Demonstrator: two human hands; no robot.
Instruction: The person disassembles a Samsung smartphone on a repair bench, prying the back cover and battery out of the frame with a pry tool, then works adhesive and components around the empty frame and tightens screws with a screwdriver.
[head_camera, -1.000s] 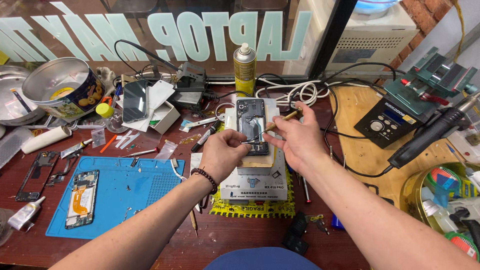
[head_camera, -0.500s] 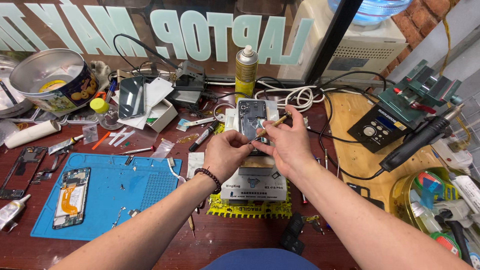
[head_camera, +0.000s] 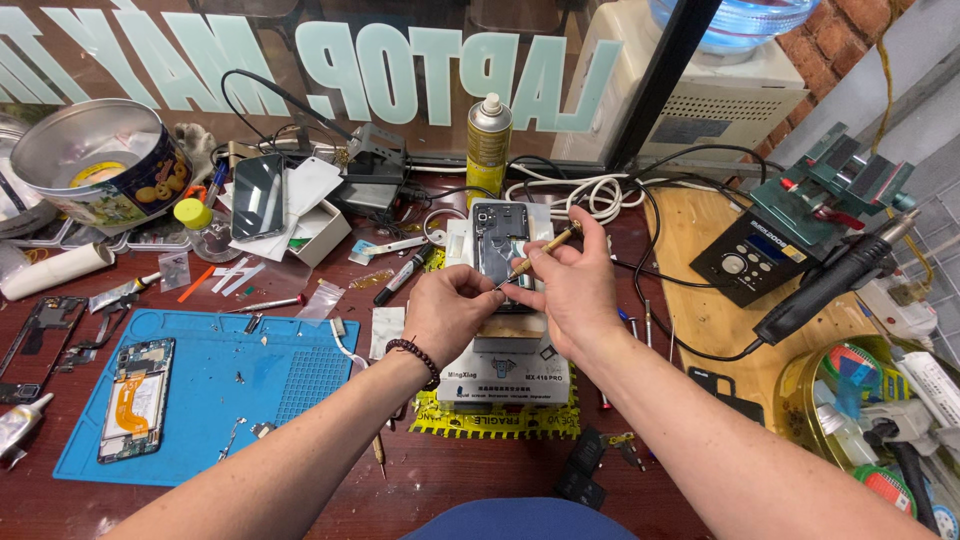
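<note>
An opened phone (head_camera: 497, 240) lies face down on a white heating-plate machine (head_camera: 505, 375) at the middle of the bench. My right hand (head_camera: 565, 290) grips a thin wooden-handled tool (head_camera: 540, 250), its tip down against the phone's lower part. My left hand (head_camera: 450, 310), with a dark bead bracelet at the wrist, pinches at the phone's lower edge right beside the tool tip. What the left fingers hold is hidden.
A blue work mat (head_camera: 210, 385) with a second opened phone (head_camera: 135, 400) lies at left. A round tin (head_camera: 95, 175), a spray can (head_camera: 488, 140), a black marker (head_camera: 403, 275), white cables (head_camera: 590, 195), a soldering station (head_camera: 750, 262) and a hot-air handle (head_camera: 835, 280) surround the machine.
The camera view has shifted slightly downward and left. My right hand has tilted the tool lower onto the phone; my left hand stays at the phone's lower edge.
</note>
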